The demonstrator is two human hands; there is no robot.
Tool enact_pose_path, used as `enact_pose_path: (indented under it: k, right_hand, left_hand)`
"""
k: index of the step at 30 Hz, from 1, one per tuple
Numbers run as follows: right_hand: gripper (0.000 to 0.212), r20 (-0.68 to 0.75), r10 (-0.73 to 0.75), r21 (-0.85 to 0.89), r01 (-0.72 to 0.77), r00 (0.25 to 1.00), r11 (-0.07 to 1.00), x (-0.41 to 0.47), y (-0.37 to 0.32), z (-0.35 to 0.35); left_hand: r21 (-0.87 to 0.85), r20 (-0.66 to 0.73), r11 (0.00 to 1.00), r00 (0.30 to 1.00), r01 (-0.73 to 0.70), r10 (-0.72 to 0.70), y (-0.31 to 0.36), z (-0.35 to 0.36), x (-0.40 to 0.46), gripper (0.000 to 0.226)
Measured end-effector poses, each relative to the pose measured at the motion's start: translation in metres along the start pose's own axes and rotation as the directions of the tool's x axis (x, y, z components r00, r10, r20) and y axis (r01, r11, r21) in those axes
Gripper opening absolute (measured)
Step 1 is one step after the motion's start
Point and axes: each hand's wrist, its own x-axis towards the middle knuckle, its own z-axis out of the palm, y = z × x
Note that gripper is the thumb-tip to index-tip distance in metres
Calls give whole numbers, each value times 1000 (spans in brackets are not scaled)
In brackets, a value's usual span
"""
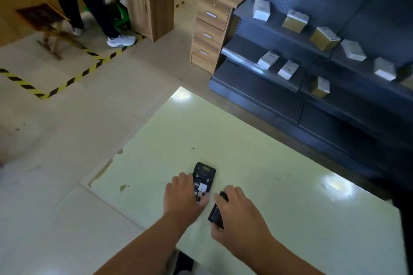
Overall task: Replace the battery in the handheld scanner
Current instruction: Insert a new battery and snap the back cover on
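Note:
A black handheld scanner (203,176) lies back-up on the pale green table (257,152), its battery bay uncovered with a white label showing inside. My left hand (182,196) rests on the scanner's near left side, with the thumb over its lower end. Just to the right, my right hand (237,210) grips a flat black battery (216,214) by its edges, tilted and held just off the scanner's lower right corner.
A dark shelf rack (312,69) with several small boxes stands beyond the table on the right. A wooden desk with drawers (201,18) is at the back. A person's legs (89,6) stand far left behind yellow-black floor tape (73,80).

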Motion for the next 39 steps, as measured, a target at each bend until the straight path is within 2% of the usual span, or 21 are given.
enact_pose_path:
  k: [4,9,14,16,18,20,21,23,27,29,32,34,36,39]
  right_hand:
    - [40,42,75,7,-75,996,997,-4,-1,7]
    - [35,87,121,-8,-120,989,993,-6,2,10]
    - [38,60,132,-2,-132,989,991,-3,6,3]
    - [39,32,124,1,-124,992,992,-2,7,-2]
    - [41,8,109,3,-109,994,994,-2,9,-7]
    - [46,-14,80,29,-79,997,996,-4,10,-16]
    - [49,-34,66,52,-64,997,997,-6,11,-21]
    - [50,-70,32,91,-26,997,996,-12,12,-33]
    - [58,-135,-70,99,84,988,992,-24,12,-52]
    - [62,-150,-121,78,134,981,988,-26,9,-57]
    - [66,-181,-183,79,200,966,977,-21,3,-63]
    - [62,-173,-202,94,220,964,971,-15,-4,-64]
    - [57,-173,-215,83,232,961,969,-9,-11,-64]
    - [56,-227,-252,-17,255,941,967,-3,-16,-58]
  left_hand:
    - [4,69,992,990,127,-127,20,24,18,78]
    - [17,84,978,974,208,-209,26,30,27,79]
    - [-90,209,958,946,271,-248,22,20,39,89]
    - [-220,284,924,927,314,-247,16,15,42,90]
    - [-480,365,799,911,362,-193,9,8,42,78]
    - [-705,440,570,891,421,-114,3,-4,35,65]
    - [-761,471,476,880,441,-63,0,-10,30,65]
    - [-817,486,379,873,435,45,-4,-27,20,72]
    - [-875,462,261,863,407,205,2,-64,2,78]
    - [-837,547,182,803,516,237,10,-85,-6,60]
    - [-764,625,42,722,643,297,20,-95,-11,76]
    - [-741,631,-29,711,671,311,25,-97,-13,73]
    - [-744,614,-89,729,663,302,31,-102,-18,67]
    - [-731,606,-171,743,661,285,35,-101,-15,76]
